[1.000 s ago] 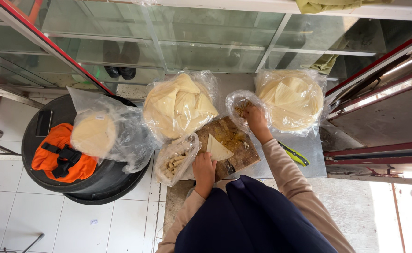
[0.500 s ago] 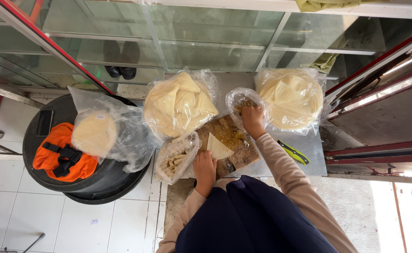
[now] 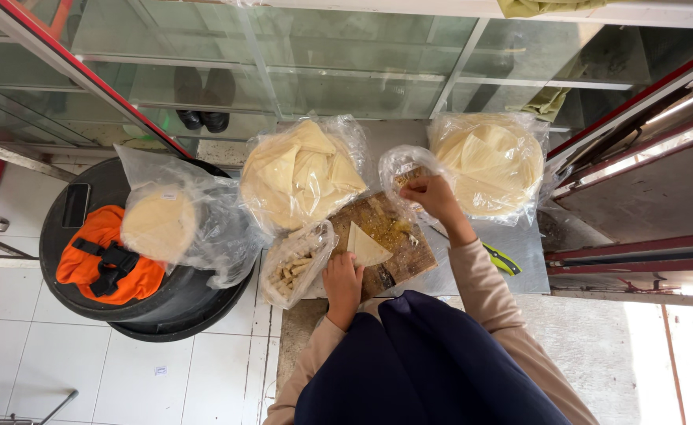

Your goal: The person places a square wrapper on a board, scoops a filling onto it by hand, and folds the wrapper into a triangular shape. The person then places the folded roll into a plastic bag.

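My left hand (image 3: 342, 279) rests on the near edge of a wooden board (image 3: 390, 236), just below a folded triangle of thin pastry (image 3: 365, 248). My right hand (image 3: 429, 194) reaches into a small clear plastic bag (image 3: 398, 165) at the board's far corner, fingers pinched inside it; what it holds is hidden. A small bag of pale finger-shaped pieces (image 3: 295, 264) lies left of the board.
Two big plastic bags of pale pastry sheets (image 3: 299, 173) (image 3: 492, 161) lie behind the board on a metal table (image 3: 524, 252). A green-handled tool (image 3: 502, 260) lies right. A black drum (image 3: 87, 236) at left carries a bag of round sheets (image 3: 161, 224), an orange pouch (image 3: 106, 264) and a phone (image 3: 75, 206).
My right hand has shifted slightly at the small bag's mouth. My left hand stays at the board's near edge.
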